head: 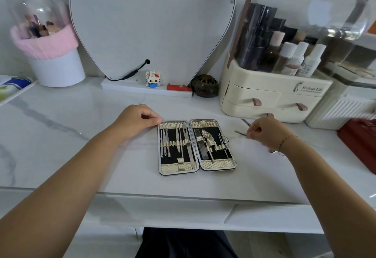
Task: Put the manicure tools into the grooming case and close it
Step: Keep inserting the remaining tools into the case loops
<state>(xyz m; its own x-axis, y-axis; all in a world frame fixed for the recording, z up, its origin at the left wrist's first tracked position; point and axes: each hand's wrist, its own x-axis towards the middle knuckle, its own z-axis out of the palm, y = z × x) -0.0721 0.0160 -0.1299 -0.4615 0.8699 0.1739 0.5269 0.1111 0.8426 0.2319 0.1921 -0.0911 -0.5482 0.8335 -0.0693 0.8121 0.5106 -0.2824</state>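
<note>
Case (198, 146) lies open on the bench (81, 135), mostly filled. Fingers of my left hand (138, 118) curl against its far-left corner, grip unclear. My right hand (264, 130) pinches a loose tool (240, 132) just right of the case, second tool (245, 122) beside; next I lift it and slide it under a free loop.

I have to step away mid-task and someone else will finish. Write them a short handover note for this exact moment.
Left hand: fingers curled, touching the top left corner of the grooming case; whether it grips is unclear.
Right hand: pinches a thin metal tool just right of the case.
Case: lies open and flat on the marble table.
Done: most loops in both halves hold tools.
A second loose tool lies on the table behind the right hand, near the cream organiser.
Left: seat both loose tools, then close the case.
</note>
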